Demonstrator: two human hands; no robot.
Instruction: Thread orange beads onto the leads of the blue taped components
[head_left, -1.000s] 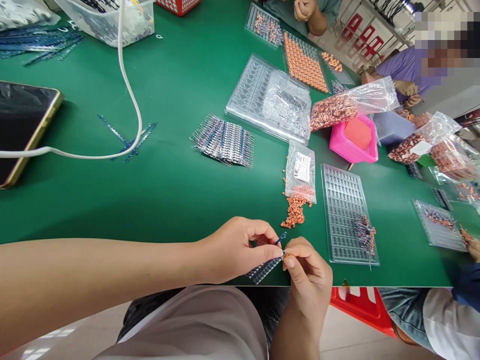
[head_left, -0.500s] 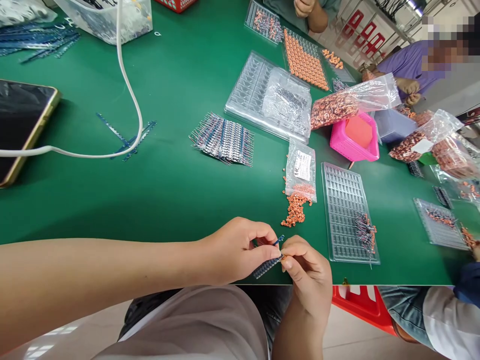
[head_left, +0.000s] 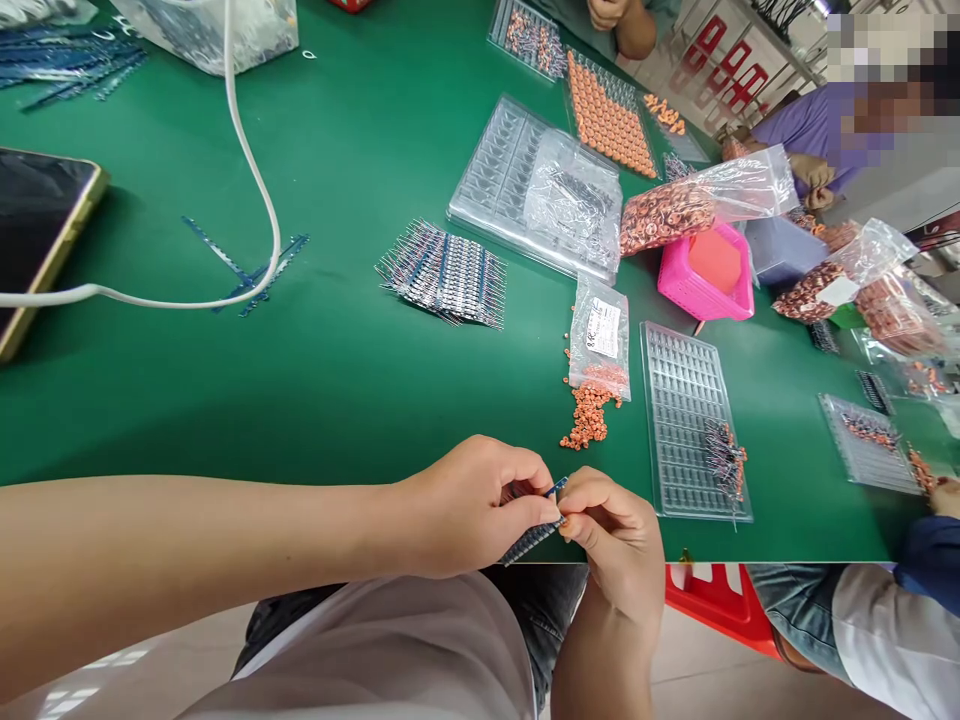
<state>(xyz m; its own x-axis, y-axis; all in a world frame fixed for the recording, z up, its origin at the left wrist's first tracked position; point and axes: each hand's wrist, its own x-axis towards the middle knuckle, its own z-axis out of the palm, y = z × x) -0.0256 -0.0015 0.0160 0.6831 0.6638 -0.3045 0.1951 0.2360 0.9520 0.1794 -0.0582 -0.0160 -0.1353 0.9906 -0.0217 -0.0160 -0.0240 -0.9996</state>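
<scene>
The left hand (head_left: 480, 510) clamps a dark strip (head_left: 532, 541); to its right, the right hand (head_left: 619, 540) pinches an orange piece (head_left: 564, 531) (mostly hidden).

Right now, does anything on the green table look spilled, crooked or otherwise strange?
Yes. Small orange pieces lie loose at the near end of a labelled clear bag, with strays beside it, so they look spilled, though perhaps deliberately. Also, a white cable crosses some blue strips, which looks untidy.
</scene>
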